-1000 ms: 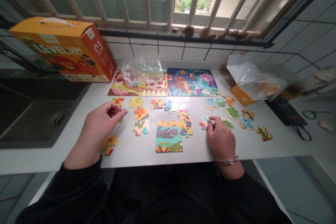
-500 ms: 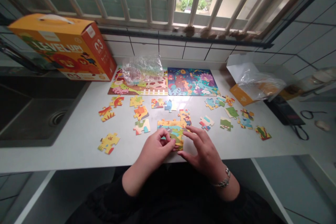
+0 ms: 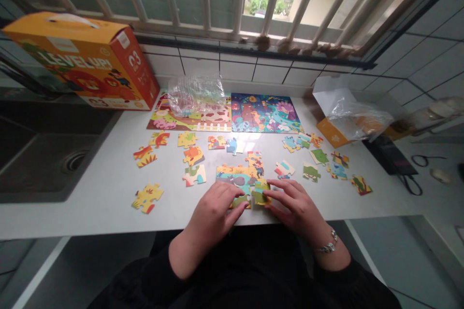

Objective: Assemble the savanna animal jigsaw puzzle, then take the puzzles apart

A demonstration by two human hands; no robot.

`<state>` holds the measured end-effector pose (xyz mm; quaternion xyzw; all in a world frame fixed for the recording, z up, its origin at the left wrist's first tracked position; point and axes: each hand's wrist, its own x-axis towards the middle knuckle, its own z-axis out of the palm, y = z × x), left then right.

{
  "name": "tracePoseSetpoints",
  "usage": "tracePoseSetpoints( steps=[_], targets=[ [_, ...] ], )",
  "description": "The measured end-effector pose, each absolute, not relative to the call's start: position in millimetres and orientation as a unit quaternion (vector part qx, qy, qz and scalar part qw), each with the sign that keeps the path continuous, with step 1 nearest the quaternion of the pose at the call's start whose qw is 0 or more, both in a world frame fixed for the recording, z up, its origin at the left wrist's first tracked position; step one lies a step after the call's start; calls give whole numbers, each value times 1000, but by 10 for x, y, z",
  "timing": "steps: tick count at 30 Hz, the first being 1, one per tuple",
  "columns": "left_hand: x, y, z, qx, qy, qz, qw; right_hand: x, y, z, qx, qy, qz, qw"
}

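Observation:
A partly joined jigsaw block (image 3: 239, 176) lies near the front of the white counter (image 3: 108, 203). My left hand (image 3: 215, 212) rests flat on its lower left part, fingers spread. My right hand (image 3: 295, 205) lies beside it, fingertips pressing a green and yellow piece (image 3: 261, 194) against the block's right edge. Loose pieces lie scattered to the left (image 3: 147, 198) and right (image 3: 311, 171).
Two finished puzzles (image 3: 266, 113) lie at the back, one under a clear plastic bag (image 3: 197, 91). An orange puzzle box (image 3: 79, 63) stands back left, a sink (image 3: 39, 164) at the left. A small open box with plastic (image 3: 344, 116) and a black device (image 3: 389, 157) sit right.
Both hands came from the loose pieces at either side to the middle. They have lowered from holding a piece above the block to pressing it flat at its right edge.

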<state>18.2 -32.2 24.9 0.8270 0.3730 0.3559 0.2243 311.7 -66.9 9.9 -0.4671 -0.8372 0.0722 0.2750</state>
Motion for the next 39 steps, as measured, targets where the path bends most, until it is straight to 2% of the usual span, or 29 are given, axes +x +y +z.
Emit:
tracePoseSetpoints(
  steps=[5,12,39],
  targets=[
    [172,-308,166,883,341,285,149,3138,-681,85,-455,-853,62,247],
    [191,-322,175,905,329,235,131,3114,-675,85,-453,-856,59,242],
    [222,-326,215,908,332,225,120,3106,-671,66,-461,-851,69,241]
  ],
)
